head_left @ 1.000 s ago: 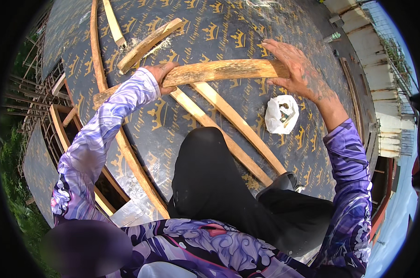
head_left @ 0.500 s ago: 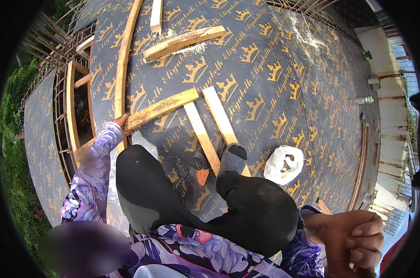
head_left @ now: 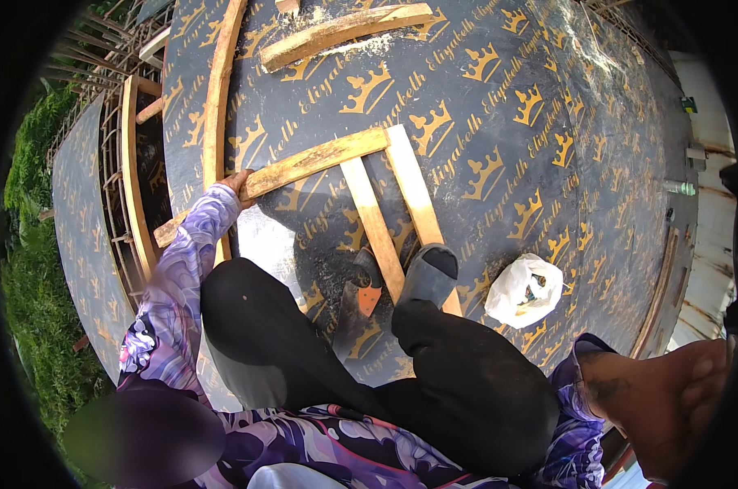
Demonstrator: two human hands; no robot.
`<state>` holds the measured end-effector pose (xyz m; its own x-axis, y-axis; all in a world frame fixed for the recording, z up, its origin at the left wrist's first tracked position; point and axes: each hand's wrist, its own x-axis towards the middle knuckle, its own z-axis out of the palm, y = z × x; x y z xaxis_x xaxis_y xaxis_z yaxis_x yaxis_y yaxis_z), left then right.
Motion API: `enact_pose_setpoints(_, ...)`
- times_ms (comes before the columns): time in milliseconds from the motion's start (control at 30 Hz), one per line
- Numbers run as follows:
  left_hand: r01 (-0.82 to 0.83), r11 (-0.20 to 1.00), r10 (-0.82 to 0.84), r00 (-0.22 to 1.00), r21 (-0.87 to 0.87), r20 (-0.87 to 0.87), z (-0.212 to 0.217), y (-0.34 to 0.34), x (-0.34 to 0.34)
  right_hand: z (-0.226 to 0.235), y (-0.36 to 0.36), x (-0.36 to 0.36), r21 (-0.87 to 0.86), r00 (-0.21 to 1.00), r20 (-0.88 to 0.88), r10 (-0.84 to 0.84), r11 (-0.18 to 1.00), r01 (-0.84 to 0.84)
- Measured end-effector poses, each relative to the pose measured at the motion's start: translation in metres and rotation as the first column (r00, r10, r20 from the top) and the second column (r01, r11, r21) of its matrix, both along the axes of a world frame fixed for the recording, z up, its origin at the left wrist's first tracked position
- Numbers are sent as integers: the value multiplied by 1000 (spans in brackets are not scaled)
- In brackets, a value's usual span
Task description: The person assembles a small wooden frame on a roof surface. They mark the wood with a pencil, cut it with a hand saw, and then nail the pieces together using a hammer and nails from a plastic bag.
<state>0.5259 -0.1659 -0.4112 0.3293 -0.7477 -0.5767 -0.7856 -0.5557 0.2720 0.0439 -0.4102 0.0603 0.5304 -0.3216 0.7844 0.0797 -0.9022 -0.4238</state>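
Observation:
My left hand (head_left: 237, 189) is closed around a wooden batten (head_left: 316, 163) that slants up to the right. The far end of this batten meets the top of a second, paler batten (head_left: 414, 187), forming a corner. A third, shorter batten (head_left: 373, 228) runs down from its underside, roughly alongside the second. My right foot, in a dark slipper (head_left: 430, 275), rests over the lower part of the pale batten. At the lower right, my right hand (head_left: 683, 399) is raised with its fingers curled. The picture's rim cuts it off, and anything inside it is hidden.
A white plastic bag (head_left: 525, 292) with small contents stands to the right. Between my feet lies a dark flat object with an orange patch (head_left: 369, 300). A loose wood piece (head_left: 344, 37) lies ahead amid sawdust. A long beam (head_left: 217, 106) and an open-framed gap (head_left: 149, 155) are at left.
The left-held batten has shifted up and right, its end now meeting the pale batten. My right hand has moved outward to the right, partly past the rim. The view has shifted too.

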Motion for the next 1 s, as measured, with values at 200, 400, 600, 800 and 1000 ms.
enact_pose_setpoints(200, -72, 995, 73, 997, 75, -21, 19, 18, 3, -160, -36, 42, 608, 986, -80, -144, 777, 163)
enact_pose_setpoints(400, -52, 996, 57, 997, 75, -54, 10, 9, -8, -337, -37, 90, 685, 875, -417, 247, 718, 123)
enact_pose_setpoints(600, -114, 993, 116, 986, 22, -116, 18, 13, -4, -414, -38, 120, 663, 794, -455, 403, 749, 0)
enact_pose_setpoints(800, -135, 991, 134, 987, -7, -84, 8, 13, -8, -440, -54, 125, 626, 775, -476, 415, 779, -33)
enact_pose_setpoints(1000, -105, 994, 103, 993, -37, -51, -3, 20, -8, -456, -61, 136, 699, 805, -405, 434, 715, -34)
